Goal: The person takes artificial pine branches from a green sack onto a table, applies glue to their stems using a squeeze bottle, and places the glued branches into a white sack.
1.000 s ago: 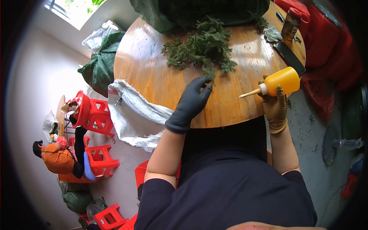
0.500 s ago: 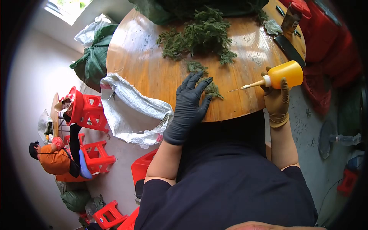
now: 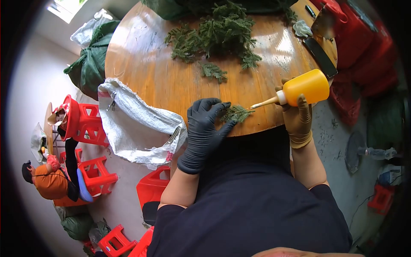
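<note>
My left hand, in a black glove, pinches a small green evergreen sprig against the wood near the table's front edge. My right hand, in a tan glove, is wrapped around a yellow squeeze bottle tilted to the left. The bottle's narrow nozzle with a thin needle tip reaches over the sprig; whether it touches the needles I cannot tell. Another loose sprig lies farther back, in front of a heap of evergreen sprigs.
A round wooden table is before me. A white woven sack hangs at its left edge, and a black phone-like slab lies at right. Red stools and a person in orange are to the left.
The bottle has moved left and its tip is now over the sprig. My left hand has shifted from lying over the sprigs to pinching one, leaving the other behind it.
</note>
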Tool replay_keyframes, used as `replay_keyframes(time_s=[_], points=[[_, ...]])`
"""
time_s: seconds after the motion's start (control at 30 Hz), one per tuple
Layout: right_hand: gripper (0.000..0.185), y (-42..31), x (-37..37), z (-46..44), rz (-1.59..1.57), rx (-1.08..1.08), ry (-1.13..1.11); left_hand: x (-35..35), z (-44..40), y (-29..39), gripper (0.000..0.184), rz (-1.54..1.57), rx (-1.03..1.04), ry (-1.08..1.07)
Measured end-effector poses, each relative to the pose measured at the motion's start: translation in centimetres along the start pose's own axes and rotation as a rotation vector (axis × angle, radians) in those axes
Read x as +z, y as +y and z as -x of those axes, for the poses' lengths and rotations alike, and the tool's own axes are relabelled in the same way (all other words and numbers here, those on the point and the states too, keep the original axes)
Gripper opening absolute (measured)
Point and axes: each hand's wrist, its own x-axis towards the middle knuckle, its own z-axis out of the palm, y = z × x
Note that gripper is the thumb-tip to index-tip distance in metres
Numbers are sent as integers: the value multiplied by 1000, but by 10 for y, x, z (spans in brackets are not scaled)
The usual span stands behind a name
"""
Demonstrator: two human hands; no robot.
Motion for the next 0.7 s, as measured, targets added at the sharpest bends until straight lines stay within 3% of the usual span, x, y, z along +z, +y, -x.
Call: replay_keyframes(time_s=[0.7], points=[[52, 13, 11, 2, 204, -65, -128, 2, 1, 0, 36, -68, 2, -12]])
